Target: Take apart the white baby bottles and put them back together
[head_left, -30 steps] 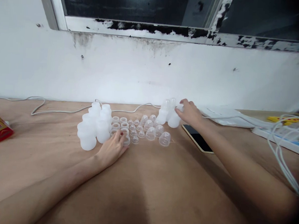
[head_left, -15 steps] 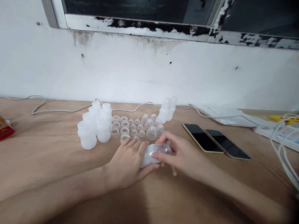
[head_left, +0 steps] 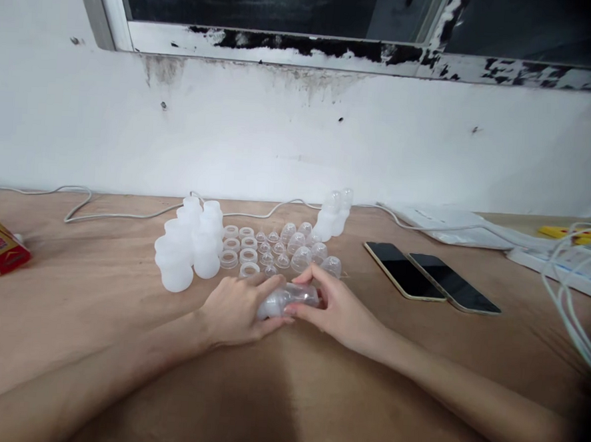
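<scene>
Between my hands lies a small translucent white bottle, tipped on its side, with a clear cap at its right end. My left hand is wrapped over the bottle body and hides much of it. The thumb and fingers of my right hand close around the clear cap. Just beyond my hands stand rows of clear dome caps, small clear nipples and translucent collar rings. One dome cap is right behind my right hand.
Several white bottles stand grouped at left. Several capped bottles stand near the wall. Two phones lie at right, with white cables and a plastic bag beyond. A red box is at far left.
Both hands and the bottle have shifted left. My right fingers have drawn closer together around the cap end. A dome cap behind my right hand now shows.
</scene>
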Tool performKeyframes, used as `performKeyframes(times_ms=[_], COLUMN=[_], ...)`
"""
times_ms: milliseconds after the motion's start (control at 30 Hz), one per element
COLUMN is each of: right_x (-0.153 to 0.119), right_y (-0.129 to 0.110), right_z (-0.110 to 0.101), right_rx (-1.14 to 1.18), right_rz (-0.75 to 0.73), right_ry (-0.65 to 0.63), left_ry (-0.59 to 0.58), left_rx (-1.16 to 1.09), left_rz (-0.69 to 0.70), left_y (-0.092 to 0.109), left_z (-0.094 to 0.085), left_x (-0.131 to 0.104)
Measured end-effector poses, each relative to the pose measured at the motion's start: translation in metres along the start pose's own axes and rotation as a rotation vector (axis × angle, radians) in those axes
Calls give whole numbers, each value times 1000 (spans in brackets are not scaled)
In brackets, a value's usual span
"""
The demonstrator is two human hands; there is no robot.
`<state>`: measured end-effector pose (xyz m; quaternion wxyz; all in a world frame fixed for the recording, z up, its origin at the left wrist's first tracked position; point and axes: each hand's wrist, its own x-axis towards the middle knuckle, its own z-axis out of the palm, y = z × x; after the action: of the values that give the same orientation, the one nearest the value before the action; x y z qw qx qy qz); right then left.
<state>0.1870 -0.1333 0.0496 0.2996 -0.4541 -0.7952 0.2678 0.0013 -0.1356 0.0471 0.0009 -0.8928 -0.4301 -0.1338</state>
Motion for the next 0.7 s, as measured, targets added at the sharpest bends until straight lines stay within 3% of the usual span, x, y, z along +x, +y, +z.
performKeyframes(times_ms=[133, 300, 467, 700], right_x=[5, 16, 25, 28], right_y=[1, 12, 31, 39], right_z=[-20, -26, -14, -7], right_rx=[-354, -713, -807, -808], right_rz=[-169, -226, -161, -59], right_ry=[110, 16, -8, 131], left_ry=[58, 121, 155, 144], left_rx=[-84, -164, -213, -254], left_rz=[-193, -287, -322, -317], left_y=[-7, -12, -16, -16], left_z=[0, -1, -3, -4], left_x=[1, 2, 3, 3])
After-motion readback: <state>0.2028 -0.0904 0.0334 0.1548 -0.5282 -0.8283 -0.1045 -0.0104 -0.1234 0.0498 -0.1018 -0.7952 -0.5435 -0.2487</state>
